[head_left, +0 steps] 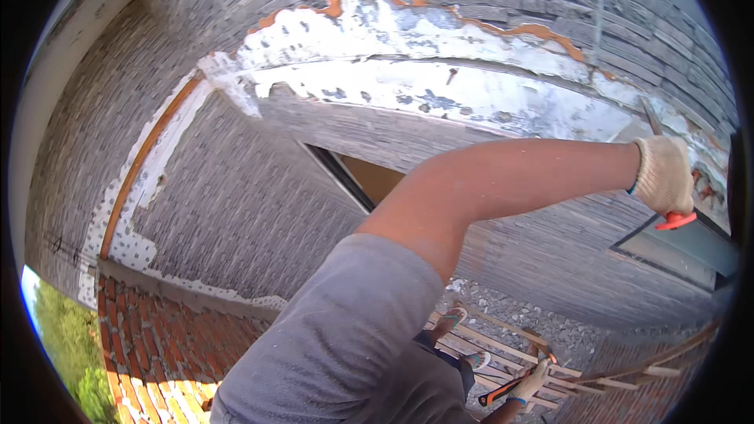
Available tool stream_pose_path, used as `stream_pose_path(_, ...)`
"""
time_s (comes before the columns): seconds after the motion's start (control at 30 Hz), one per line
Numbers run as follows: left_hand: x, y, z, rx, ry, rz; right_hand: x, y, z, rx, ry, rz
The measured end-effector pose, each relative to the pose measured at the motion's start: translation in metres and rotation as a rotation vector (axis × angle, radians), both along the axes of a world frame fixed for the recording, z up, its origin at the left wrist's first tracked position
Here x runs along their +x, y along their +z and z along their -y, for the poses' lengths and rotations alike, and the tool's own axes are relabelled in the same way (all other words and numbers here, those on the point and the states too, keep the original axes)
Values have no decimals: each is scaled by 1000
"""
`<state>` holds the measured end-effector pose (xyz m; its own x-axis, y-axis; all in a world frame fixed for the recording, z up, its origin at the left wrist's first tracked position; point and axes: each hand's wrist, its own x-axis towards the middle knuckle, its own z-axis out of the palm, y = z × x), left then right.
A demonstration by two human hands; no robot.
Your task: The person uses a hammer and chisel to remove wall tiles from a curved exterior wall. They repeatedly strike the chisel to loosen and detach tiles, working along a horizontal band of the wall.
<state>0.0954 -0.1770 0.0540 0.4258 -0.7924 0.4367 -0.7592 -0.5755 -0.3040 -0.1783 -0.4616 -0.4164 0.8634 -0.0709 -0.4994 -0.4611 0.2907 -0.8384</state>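
Note:
My left arm, in a grey short sleeve, reaches across to the right. My left hand (664,174), in a cream knitted glove, is closed around a chisel (650,116) with a red hand guard (677,221). The chisel's metal end points up at the stripped strip of wall (503,98); whether it touches is hard to tell. Low down beside my body, my gloved right hand (532,383) grips a hammer with a black and orange handle (499,392). The hammer's head cannot be made out clearly.
Grey textured cladding (228,188) covers the wall, with ragged orange-brown edges around the bare white strip. Window openings (369,180) break the wall. My sandalled feet (452,318) stand on wooden slats (491,345), with rubble (503,306) below. A red brick surface (149,338) lies lower left.

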Motion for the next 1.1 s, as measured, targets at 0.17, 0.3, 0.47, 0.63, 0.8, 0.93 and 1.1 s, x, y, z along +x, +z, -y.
stream_pose_path(0.17,17,15,25,173,20,174,14,61,-12,-63,-92,-22)
stream_pose_path(0.3,16,13,26,273,76,121,23,88,-1,40,-161,157)
stream_pose_path(0.47,19,5,24,277,101,117,48,133,-1,152,-441,245)
stream_pose_path(0.63,24,-3,25,287,109,193,74,187,-3,380,-618,453)
stream_pose_path(0.8,33,-12,23,12,-53,348,85,208,-15,374,-662,523)
stream_pose_path(0.93,34,-19,10,126,-106,380,67,202,-32,333,-554,488)
stream_pose_path(1.1,33,-24,-10,390,-146,339,41,185,-38,276,-443,402)
